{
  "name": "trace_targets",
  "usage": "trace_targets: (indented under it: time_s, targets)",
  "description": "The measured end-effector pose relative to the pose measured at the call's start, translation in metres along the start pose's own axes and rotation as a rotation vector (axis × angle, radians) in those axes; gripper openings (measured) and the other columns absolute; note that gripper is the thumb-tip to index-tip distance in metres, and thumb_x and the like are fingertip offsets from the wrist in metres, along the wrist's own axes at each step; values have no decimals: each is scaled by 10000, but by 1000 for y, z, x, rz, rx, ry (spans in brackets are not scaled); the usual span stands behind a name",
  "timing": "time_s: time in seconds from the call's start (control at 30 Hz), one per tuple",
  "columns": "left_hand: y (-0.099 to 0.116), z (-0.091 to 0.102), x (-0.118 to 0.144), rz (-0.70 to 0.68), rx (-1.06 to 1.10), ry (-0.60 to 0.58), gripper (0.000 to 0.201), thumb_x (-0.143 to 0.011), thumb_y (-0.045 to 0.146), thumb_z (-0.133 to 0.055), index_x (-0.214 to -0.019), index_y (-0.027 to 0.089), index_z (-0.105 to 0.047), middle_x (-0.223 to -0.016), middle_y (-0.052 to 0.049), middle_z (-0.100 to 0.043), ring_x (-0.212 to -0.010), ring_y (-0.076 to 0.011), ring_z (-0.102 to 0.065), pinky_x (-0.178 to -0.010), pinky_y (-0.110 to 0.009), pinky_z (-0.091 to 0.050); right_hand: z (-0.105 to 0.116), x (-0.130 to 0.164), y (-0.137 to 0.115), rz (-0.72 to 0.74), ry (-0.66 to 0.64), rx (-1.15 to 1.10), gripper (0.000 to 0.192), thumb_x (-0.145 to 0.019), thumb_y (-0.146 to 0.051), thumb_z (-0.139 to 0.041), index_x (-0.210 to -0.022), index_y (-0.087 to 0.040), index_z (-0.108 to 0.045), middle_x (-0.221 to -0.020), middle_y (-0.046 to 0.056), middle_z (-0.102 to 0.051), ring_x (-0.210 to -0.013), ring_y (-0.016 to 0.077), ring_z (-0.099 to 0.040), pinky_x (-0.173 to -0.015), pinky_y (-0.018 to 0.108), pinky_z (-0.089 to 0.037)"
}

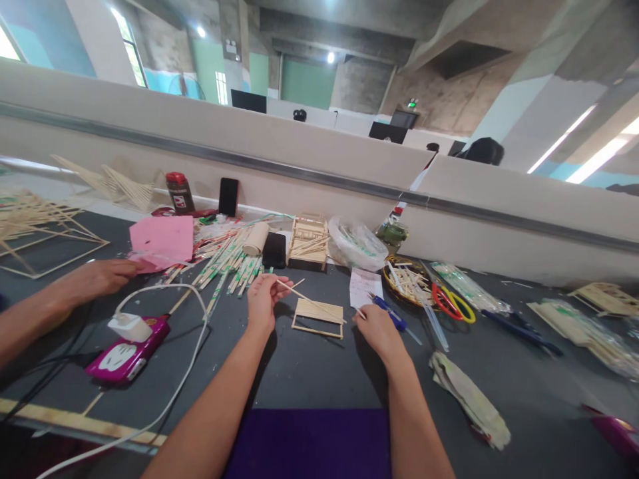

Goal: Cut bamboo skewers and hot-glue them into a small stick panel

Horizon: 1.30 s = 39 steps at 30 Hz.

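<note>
My left hand [264, 296] is closed in a pinch on a thin wooden stick [312, 301], which slants right and down over a small wooden frame. A second, shorter stick end shows by its fingertips. The small frame [319, 311] lies on the dark table, its upper part covered by sticks side by side and its lower part bare. To the right of it, my right hand [377, 326] is closed, and a short pale stick end pokes out from its fingertips. A blue-handled tool [392, 314] and a paper slip [366, 287] with writing are just beyond it.
At left, another person's hand [107, 269] rests by a pink sheet [162, 243]. A purple power strip [130, 352] with a white cable is nearer. Behind are wrapped chopsticks [227, 259], a wooden model [307, 243] and a basket [392, 263]. Scissors [454, 305] and a glove [469, 399] lie right.
</note>
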<state>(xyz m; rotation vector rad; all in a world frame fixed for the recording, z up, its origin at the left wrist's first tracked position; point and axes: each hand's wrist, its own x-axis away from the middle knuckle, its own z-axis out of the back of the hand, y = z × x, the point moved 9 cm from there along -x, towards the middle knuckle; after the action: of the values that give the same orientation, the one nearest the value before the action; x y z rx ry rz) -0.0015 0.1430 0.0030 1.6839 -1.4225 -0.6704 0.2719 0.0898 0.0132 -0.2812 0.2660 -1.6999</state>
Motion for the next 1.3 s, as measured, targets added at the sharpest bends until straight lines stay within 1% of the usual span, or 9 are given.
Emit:
trace_targets:
  time_s: [0.1,0.23,0.33,0.47,0.57,0.9,1.07,1.2,1.3]
  targets:
    - [-1,-1,0,10,-23,-15,214,-668,325,-644,-764,162,-544,-628,9,-657,-471,-109,-598,-445,-197,-454,-13,2,-3,4,-91,25,154,-795,-161,-550,-681,-156,-654,-777,105,-700,-750,167,-617,-606,242,-302]
    - [-14,-7,-3,33,-277,-121,187,-706,351,-597,-737,175,-539,-498,68,-527,-313,-50,-366,-340,-171,-244,-26,1,-10,-46,-113,79,125,-800,-234,-583,-782,-153,-676,-874,129,-706,-827,200,-636,-616,252,-314]
    - [-25,-14,-3,-44,-615,-242,135,-727,316,-569,-730,181,-572,-500,67,-492,-384,-64,-388,-410,-184,-262,-32,-1,-12,-80,-110,94,148,-817,-256,-567,-836,-156,-676,-923,137,-701,-860,210,-639,-627,257,-324]
    - [-41,-23,3,-194,-1117,-407,69,-712,223,-587,-769,188,-605,-659,21,-588,-607,-121,-518,-565,-222,-344,-37,-2,-15,-60,-112,78,178,-857,-259,-520,-838,-162,-668,-916,130,-699,-877,205,-636,-652,255,-333]
    - [-47,-25,9,-230,-1309,-472,123,-702,181,-613,-823,192,-590,-745,4,-603,-702,-142,-538,-622,-238,-350,-39,-3,-15,-38,-101,72,209,-884,-245,-477,-849,-152,-661,-926,138,-695,-889,203,-631,-665,254,-334]
    - [-44,-28,13,-253,-1365,-491,123,-730,148,-613,-823,196,-547,-771,-1,-597,-741,-152,-541,-660,-250,-352,-39,-4,-16,-61,-60,58,172,-839,-177,-472,-858,-160,-642,-898,113,-688,-814,189,-621,-604,251,-294]
    - [-44,-29,14,-251,-1362,-499,112,-736,153,-603,-822,196,-543,-740,6,-585,-713,-149,-531,-636,-246,-337,-28,-6,-8,-80,-6,33,181,-844,-173,-477,-835,-145,-655,-853,124,-686,-778,182,-611,-604,247,-296]
    - [-44,-29,14,-253,-1369,-496,112,-732,157,-605,-816,194,-542,-736,8,-578,-708,-150,-526,-629,-245,-330,-29,-10,-9,-12,-43,-57,190,-827,-142,-493,-754,-152,-667,-777,90,-680,-732,153,-595,-615,226,-306]
    - [-45,-28,13,-249,-1374,-490,114,-732,158,-610,-816,193,-542,-740,6,-581,-706,-149,-527,-630,-244,-332,-34,-11,-8,-8,-76,-125,165,-807,-153,-526,-736,-156,-675,-755,74,-676,-729,149,-596,-615,216,-312]
